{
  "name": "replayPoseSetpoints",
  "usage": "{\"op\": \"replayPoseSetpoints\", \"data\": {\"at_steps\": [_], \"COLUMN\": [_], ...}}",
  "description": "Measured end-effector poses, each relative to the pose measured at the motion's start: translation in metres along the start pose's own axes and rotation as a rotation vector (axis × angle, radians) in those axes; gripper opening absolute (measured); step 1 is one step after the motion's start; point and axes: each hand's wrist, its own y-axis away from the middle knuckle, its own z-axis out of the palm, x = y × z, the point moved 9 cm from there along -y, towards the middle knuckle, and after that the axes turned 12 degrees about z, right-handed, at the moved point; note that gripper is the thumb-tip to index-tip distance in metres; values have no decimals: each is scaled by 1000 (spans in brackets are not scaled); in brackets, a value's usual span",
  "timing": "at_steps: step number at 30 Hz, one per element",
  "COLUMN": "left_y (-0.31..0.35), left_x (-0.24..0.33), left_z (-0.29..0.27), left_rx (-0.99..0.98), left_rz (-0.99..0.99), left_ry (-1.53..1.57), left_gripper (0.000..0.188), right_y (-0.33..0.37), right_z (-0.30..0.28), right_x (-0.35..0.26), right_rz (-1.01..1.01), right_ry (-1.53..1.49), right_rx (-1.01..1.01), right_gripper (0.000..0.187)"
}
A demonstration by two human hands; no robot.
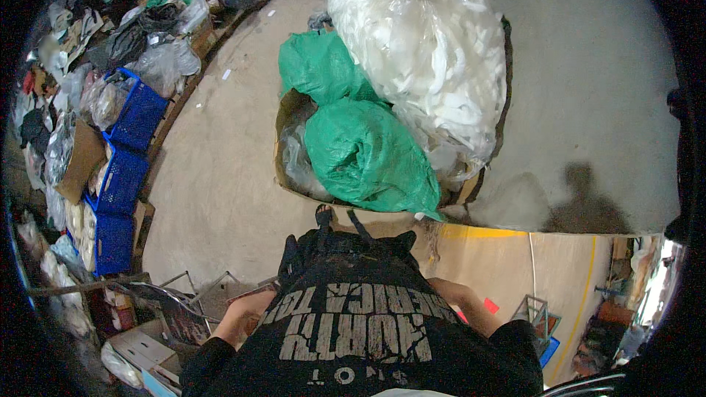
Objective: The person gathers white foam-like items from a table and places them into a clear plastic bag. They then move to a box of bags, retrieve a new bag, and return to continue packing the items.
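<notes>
A large open cardboard box (288, 114) stands on the concrete floor right in front of me. It holds two green plastic bags (364, 151) and a big clear sack of white scraps (426, 44). My black printed shirt fills the lower middle and covers most of both arms. My left hand (289, 257) looks dark-gloved and sits at the box's near edge. My right hand (407, 241) is also dark and rests by that same edge. The shirt hides the fingers, so neither grip is visible.
Blue plastic crates (121, 176) line the left side, along with cardboard and piles of bagged scrap (158, 62). A metal frame (195, 290) and boxes lie at lower left. A yellow floor line (485, 233) runs on the right, where my shadow (585, 202) falls.
</notes>
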Motion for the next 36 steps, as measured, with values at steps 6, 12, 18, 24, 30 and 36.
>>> {"op": "replayPoseSetpoints", "data": {"at_steps": [6, 12, 18, 24, 30, 36], "left_y": [-15, -180, -356, -314, -166, -132], "left_x": [27, -19, -161, -134, -2, 100], "left_z": [-61, -183, -260, -323, -325, -337], "left_rx": [-595, -196, 691, 787, 916, 907], "left_rz": [195, 126, -258, -145, 186, 448], "left_ry": [-177, 313, 114, 112, 738, 901], "left_gripper": [45, 31, 41, 47, 48, 43], "right_y": [0, -119, -250, -265, -205, -306], "right_z": [-11, -126, -120, -160, -173, -112], "right_x": [-62, -178, -263, -246, -286, -335], "right_rz": [-69, -467, -583, -421, -419, -612], "right_ry": [155, -68, -43, -53, -126, 39], "right_rx": [-135, 405, 260, 505, 810, 462], "right_gripper": [33, 26, 36, 37, 25, 26]}}
